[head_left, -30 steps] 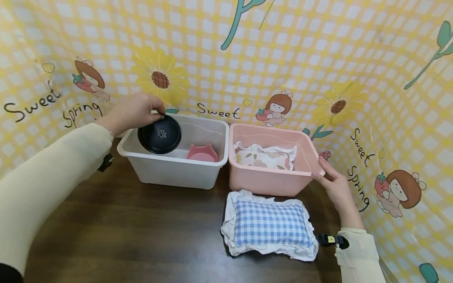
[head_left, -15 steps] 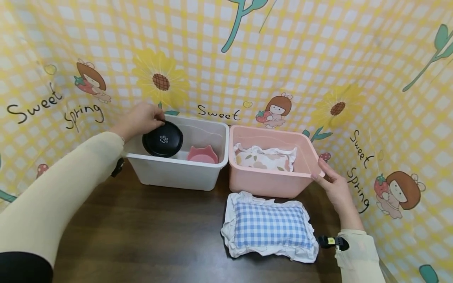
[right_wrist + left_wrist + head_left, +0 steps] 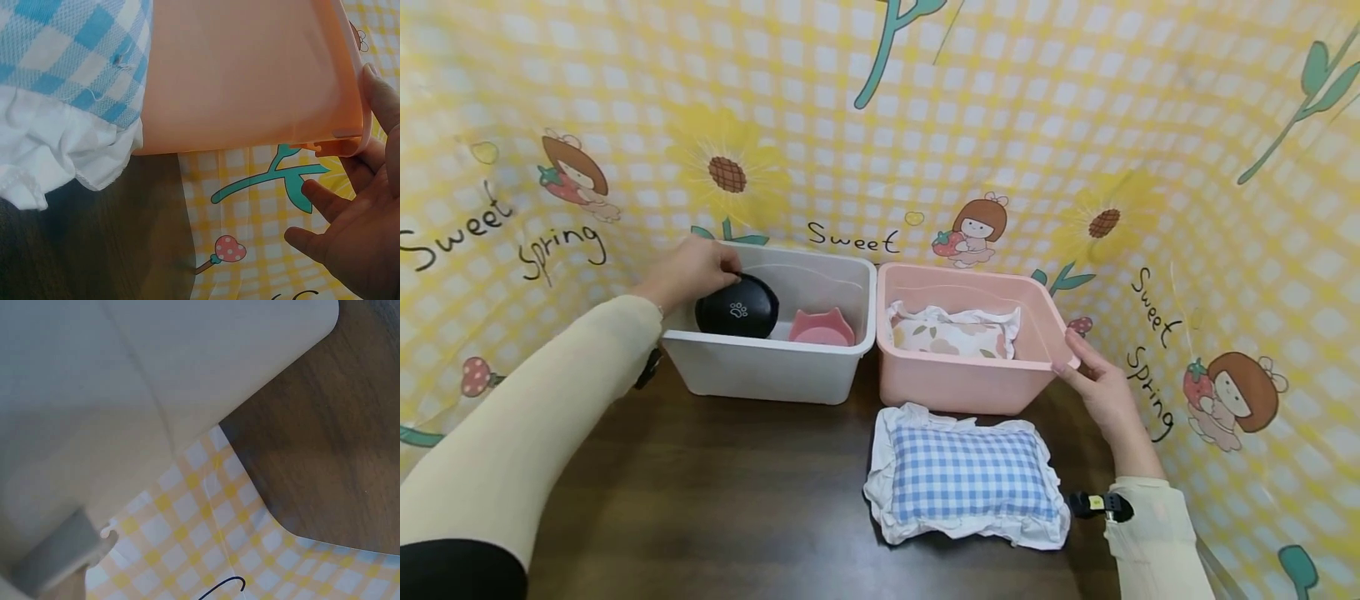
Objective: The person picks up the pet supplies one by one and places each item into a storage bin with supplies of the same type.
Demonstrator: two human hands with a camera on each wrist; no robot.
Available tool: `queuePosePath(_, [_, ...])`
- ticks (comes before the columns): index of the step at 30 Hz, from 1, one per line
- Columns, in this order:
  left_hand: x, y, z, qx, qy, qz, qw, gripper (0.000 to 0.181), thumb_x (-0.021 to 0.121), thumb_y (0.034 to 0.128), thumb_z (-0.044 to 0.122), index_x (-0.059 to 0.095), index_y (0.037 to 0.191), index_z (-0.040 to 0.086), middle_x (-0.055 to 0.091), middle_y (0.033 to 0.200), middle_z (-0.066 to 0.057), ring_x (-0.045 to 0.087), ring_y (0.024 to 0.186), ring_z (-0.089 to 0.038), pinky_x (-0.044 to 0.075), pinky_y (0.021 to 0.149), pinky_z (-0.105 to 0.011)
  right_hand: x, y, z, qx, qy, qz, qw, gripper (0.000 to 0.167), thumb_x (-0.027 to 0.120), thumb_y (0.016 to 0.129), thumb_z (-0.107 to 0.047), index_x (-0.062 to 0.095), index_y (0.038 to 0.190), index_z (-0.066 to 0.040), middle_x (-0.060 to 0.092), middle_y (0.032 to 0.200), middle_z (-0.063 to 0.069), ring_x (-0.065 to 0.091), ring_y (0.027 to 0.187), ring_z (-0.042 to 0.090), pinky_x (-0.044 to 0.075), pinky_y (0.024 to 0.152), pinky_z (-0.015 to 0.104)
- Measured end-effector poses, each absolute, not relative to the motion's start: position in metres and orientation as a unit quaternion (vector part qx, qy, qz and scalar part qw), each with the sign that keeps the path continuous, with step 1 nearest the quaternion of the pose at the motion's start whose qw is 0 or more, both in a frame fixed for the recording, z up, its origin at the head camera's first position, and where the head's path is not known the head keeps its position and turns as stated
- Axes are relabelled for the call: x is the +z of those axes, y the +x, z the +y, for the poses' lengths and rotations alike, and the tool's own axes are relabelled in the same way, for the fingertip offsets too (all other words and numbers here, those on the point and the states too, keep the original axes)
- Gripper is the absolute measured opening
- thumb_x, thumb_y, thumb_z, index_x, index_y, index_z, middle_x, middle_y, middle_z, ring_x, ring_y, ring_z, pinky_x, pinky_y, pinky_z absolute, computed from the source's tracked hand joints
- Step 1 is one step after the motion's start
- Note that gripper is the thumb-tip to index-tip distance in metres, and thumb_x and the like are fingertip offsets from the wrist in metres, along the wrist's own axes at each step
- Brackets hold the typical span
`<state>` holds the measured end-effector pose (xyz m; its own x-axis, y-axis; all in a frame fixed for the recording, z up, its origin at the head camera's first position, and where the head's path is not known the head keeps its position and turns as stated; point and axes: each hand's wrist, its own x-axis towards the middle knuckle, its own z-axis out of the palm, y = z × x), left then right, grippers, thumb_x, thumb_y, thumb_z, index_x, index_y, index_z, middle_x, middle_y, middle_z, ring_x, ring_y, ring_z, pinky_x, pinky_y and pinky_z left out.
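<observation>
In the head view my left hand (image 3: 688,271) pinches the upper edge of a round black pet bowl (image 3: 737,308) with a white paw print. The bowl is tilted inside the left end of the white bin (image 3: 767,367), its lower part hidden by the front wall. Beside it in that bin sits a pink cat-eared bowl (image 3: 822,327). My right hand (image 3: 1101,387) grips the right rim of the pink bin (image 3: 966,387), thumb on the near side. A floral ruffled pillow (image 3: 955,336) lies inside this bin. The left wrist view shows neither the fingers nor the black bowl.
A blue checked pillow (image 3: 970,475) with white ruffles lies on the dark wooden table (image 3: 700,500), in front of the pink bin. The two bins stand side by side. A yellow checked cloth (image 3: 820,125) rises behind them and along both sides.
My left hand has lowered the black pet bowl deeper into the white bin. The right hand has kept its grip on the pink bin's rim.
</observation>
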<state>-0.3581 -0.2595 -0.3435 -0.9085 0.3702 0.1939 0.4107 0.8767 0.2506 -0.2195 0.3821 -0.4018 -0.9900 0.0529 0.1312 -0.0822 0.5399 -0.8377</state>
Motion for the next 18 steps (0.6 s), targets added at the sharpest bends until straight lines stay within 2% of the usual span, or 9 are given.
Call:
queuePosePath(6, [-0.358, -0.359, -0.264, -0.163, -0.204, -0.963, 0.067, 0.005, 0.074, 0.0916, 0.010, 0.078, 0.089, 0.008, 0.075, 0.084, -0.005, 0.062, 0.075, -0.021, 0.050, 0.069, -0.038, -0.404, -0.222, 0.379, 0.474, 0.010, -0.878, 0.068, 0.067, 0.069, 0.099, -0.038, 0.038, 0.157, -0.027, 0.028, 0.167, -0.006, 0.024, 0.155, 0.027, 0.031, 0.118, 0.058])
queuePosePath(10, [-0.365, -0.361, -0.265, -0.158, -0.205, -0.965, 0.051, 0.006, 0.074, 0.0912, 0.009, 0.079, 0.090, 0.008, 0.075, 0.085, -0.004, 0.062, 0.076, -0.022, 0.052, 0.074, -0.043, -0.404, -0.222, 0.378, 0.473, 0.009, -0.879, 0.065, 0.066, 0.069, 0.099, -0.039, 0.038, 0.157, -0.028, 0.028, 0.167, -0.006, 0.025, 0.155, 0.026, 0.032, 0.117, 0.057])
queuePosePath(18, [-0.370, -0.371, -0.263, -0.119, -0.221, -0.966, 0.063, 0.006, 0.074, 0.0884, 0.007, 0.079, 0.090, 0.006, 0.076, 0.090, -0.008, 0.066, 0.083, -0.024, 0.055, 0.083, -0.050, -0.402, -0.221, 0.380, 0.476, 0.003, -0.877, 0.068, 0.068, 0.069, 0.099, -0.040, 0.038, 0.157, -0.027, 0.027, 0.167, -0.005, 0.022, 0.156, 0.028, 0.029, 0.119, 0.059])
